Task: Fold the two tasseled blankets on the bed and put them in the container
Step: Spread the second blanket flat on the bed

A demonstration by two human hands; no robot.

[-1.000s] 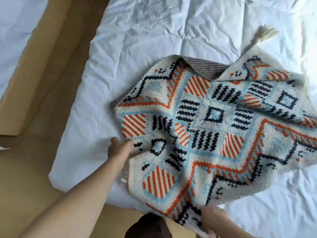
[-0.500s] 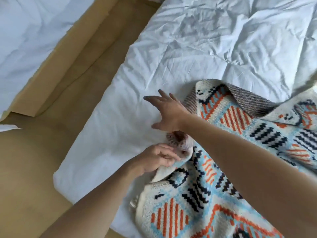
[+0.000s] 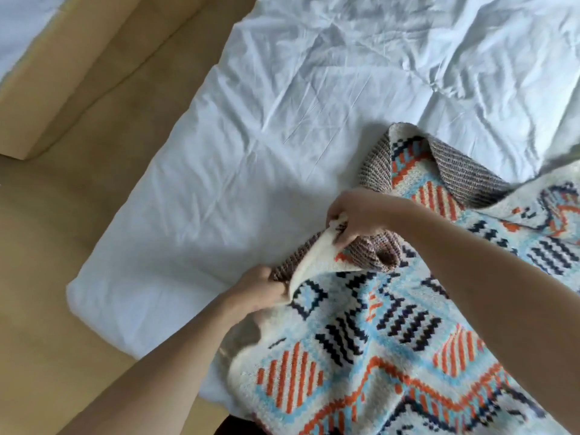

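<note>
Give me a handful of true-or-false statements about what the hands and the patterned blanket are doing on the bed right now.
1. Both hands grip the blanket's edge. True: the left hand and right hand pinch the patterned blanket.
2. The blanket is plain grey on both sides. False: its top has an orange, blue and dark pattern; only the underside looks greyish.
3. The blanket lies on a white sheet. True.
4. The blanket is already folded into a neat square. False: it lies spread and rumpled.
5. A container stands beside the blanket. False: none is visible.
</note>
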